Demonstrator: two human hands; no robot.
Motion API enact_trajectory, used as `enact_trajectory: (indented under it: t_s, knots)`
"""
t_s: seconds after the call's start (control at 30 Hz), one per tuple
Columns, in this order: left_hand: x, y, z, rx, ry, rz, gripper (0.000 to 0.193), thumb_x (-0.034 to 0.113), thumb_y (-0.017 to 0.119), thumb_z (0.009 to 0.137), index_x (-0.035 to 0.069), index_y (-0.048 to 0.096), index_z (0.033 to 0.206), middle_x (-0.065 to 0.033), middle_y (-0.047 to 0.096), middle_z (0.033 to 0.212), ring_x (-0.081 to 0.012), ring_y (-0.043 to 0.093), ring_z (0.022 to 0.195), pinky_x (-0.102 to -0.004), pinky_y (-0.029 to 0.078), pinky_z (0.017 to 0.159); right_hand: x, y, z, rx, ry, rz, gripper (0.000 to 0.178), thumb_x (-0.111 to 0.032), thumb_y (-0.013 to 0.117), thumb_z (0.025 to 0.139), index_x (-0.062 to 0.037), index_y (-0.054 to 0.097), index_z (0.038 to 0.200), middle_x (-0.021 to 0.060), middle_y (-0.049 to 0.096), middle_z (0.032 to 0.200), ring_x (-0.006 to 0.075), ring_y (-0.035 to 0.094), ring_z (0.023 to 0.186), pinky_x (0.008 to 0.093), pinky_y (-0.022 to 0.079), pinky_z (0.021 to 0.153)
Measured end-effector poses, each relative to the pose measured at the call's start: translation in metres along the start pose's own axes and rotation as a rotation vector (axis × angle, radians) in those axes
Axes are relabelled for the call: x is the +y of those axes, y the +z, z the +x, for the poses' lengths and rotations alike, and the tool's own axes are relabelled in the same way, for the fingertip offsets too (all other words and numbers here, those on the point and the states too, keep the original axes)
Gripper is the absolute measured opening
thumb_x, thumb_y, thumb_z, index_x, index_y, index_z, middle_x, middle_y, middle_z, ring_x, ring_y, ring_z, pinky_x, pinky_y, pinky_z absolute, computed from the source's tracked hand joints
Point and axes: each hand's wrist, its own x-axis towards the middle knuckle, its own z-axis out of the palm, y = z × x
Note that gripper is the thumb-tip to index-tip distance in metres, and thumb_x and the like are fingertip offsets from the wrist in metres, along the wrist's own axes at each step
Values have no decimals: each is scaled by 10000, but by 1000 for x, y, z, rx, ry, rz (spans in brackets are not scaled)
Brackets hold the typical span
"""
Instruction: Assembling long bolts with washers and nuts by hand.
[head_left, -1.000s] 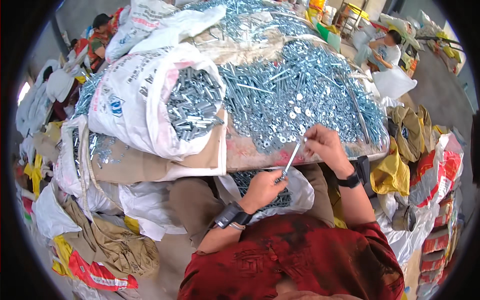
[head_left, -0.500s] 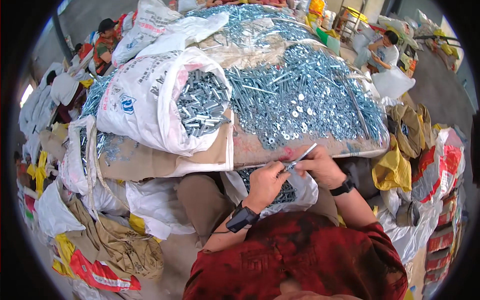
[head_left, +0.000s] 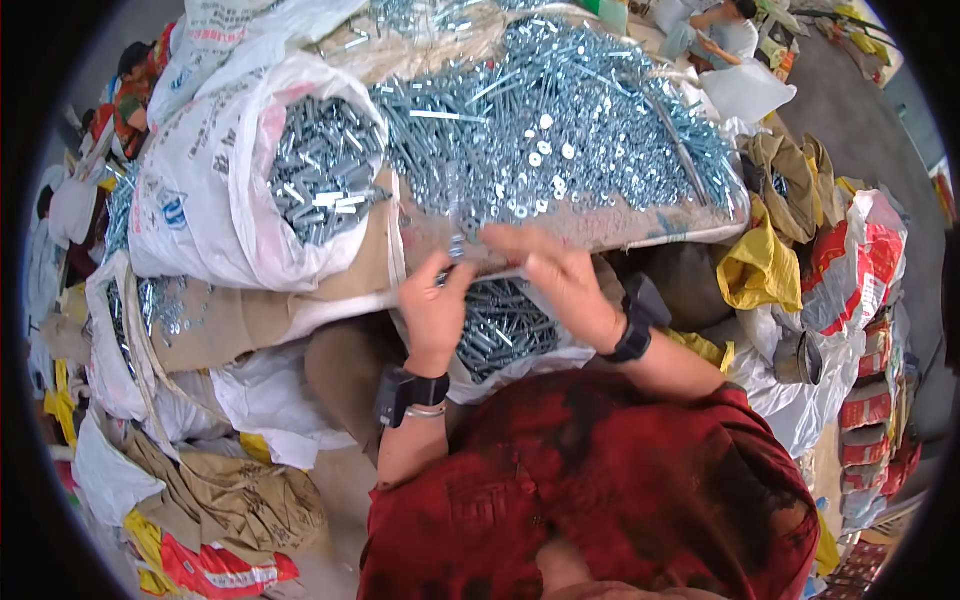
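Observation:
My left hand [head_left: 432, 305] is closed, thumb and fingertips pinching a bolt [head_left: 457, 243] that stands nearly upright with small metal parts on its shaft; its upper end is blurred. To the right, my right hand [head_left: 565, 285] is smeared by motion, its fingers stretched toward the bolt and apart from one another. Below both hands, an open white bag [head_left: 470, 388] holds many dark bolts [head_left: 505, 325]. Beyond them, a heap of loose washers [head_left: 560, 165] and long thin bolts [head_left: 440, 115] covers the padded work surface [head_left: 640, 225].
A big white sack [head_left: 190, 215] lies at the left, its mouth full of short metal sleeves [head_left: 320, 165]. Yellow cloth [head_left: 760, 265] and a metal cup [head_left: 797, 357] are at the right. Other people [head_left: 725, 40] sit beyond the heap and at the far left.
The bolt has swung from slanting to nearly upright and shifted left with my left hand. My right hand has come off it, its fingers straightening. The head view has tilted nearer.

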Motion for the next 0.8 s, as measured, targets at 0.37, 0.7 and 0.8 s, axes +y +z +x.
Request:
enact_trajectory:
  t_s: [0.37, 0.7, 0.8]
  knots:
    - [-5, 22, -18, -143, 231, 155, 180, 121, 762, 812, 13, 623, 850, -151, 596, 695, -247, 552, 585, -335, 452, 576, 8, -9, 11, 301, 288, 208, 356, -293, 510, 1033, 47, 607, 1073, 68, 665, 792, 138, 637, 758, 267, 509, 733]
    - [13, 24, -28, -78, 559, 641, 206, 141, 766, 759, 48, 589, 810, -95, 600, 778, -310, 609, 627, -395, 464, 556, 10, -22, 6, -6, 320, -306, 304, -238, 615, 963, 0, 597, 775, 38, 553, 546, 87, 528, 511, 288, 412, 476]
    - [15, 17, -22, -204, 543, 347, 146, 82, 746, 760, 37, 613, 800, -84, 574, 767, -257, 570, 573, -336, 455, 555, -1, -20, -3, -75, 279, -211, 289, -211, 603, 971, -22, 586, 753, -9, 530, 554, 65, 494, 510, 265, 378, 471]
